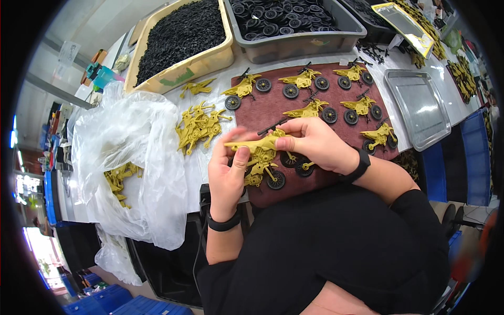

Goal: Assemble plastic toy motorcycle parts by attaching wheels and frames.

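Left hand (224,178) and right hand (321,146) pinch one yellow toy motorbike (261,147) above mat (262,115); yellow frame pile (197,126) lies left of mat.

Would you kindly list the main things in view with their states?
Yellow toy body, gripped by left hand and right hand
Cream bin, open, heaped with black parts
Grey bin, open, holding black wheels
Plastic bag, crumpled, yellow parts inside
Maroon mat, spread flat under toy motorcycles
Metal tray, lying flat
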A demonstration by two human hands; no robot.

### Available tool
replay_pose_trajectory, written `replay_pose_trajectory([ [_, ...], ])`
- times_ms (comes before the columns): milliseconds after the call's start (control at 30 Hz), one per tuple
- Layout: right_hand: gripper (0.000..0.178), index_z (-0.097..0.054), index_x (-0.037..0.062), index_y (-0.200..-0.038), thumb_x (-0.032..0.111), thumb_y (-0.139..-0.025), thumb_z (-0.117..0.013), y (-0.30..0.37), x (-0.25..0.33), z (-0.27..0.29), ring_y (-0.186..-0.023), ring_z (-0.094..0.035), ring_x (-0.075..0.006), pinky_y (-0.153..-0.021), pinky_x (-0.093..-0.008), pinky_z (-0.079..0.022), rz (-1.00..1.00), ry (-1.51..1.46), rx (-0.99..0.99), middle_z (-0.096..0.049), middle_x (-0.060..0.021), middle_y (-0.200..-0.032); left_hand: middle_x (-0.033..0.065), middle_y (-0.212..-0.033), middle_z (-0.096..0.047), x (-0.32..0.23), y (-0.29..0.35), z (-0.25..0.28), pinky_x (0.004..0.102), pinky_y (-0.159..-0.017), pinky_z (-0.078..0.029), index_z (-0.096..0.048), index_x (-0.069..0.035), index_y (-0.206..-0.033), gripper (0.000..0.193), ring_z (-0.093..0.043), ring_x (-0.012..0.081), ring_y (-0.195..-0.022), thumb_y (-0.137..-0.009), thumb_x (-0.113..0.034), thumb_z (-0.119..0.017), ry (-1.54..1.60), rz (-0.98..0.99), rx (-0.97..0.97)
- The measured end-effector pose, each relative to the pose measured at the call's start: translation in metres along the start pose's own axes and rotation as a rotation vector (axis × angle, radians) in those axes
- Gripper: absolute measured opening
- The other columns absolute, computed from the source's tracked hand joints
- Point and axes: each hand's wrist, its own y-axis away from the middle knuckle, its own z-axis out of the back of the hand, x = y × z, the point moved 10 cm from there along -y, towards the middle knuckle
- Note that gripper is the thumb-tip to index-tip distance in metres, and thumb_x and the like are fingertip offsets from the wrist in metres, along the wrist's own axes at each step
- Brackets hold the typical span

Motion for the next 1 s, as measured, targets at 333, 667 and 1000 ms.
replay_pose_trajectory([
  [333, 0.027, -0.054, -0.0023, -0.103, 0.024, -0.094, -0.055, 0.006, -0.004, -0.005, -0.078, -0.064, -0.0138, -0.072, -0.0248, -0.05, -0.125, -0.284, 0.1, -0.064, -0.0091, -0.092, 0.0046, -0.103, -0.065, -0.066, 0.018, -0.038, 0.0387, -0.082, -0.039, -0.069, -0.011, -0.103, 0.039, -0.057, 0.0246, -0.1, -0.065, -0.018, -0.074, -1.026, -0.695, 0.154],
  [667, 0.028, -0.055, 0.0031, -0.116, 0.023, -0.097, -0.048, 0.027, 0.033, 0.009, -0.081, -0.051, -0.0056, -0.071, -0.022, -0.044, 0.149, 0.208, -0.062, -0.057, -0.0011, -0.098, 0.008, -0.102, -0.065, -0.058, 0.019, -0.022, 0.0337, -0.079, -0.043, -0.068, -0.006, -0.102, 0.042, -0.059, 0.0247, -0.091, -0.061, -0.006, -0.075, -0.783, -0.594, 0.078],
  [1000, 0.047, -0.061, 0.007, -0.11, 0.004, -0.065, -0.075, 0.056, 0.087, -0.027, -0.104, -0.054, -0.0269, -0.089, -0.0396, -0.041, 0.816, 0.925, -0.013, -0.06, -0.0086, -0.109, 0.0165, -0.098, -0.065, -0.055, 0.018, -0.02, 0.0327, -0.078, -0.049, -0.066, 0.003, -0.101, 0.03, -0.062, 0.0276, -0.088, -0.074, -0.01, -0.071, -0.659, -0.531, 0.123],
])
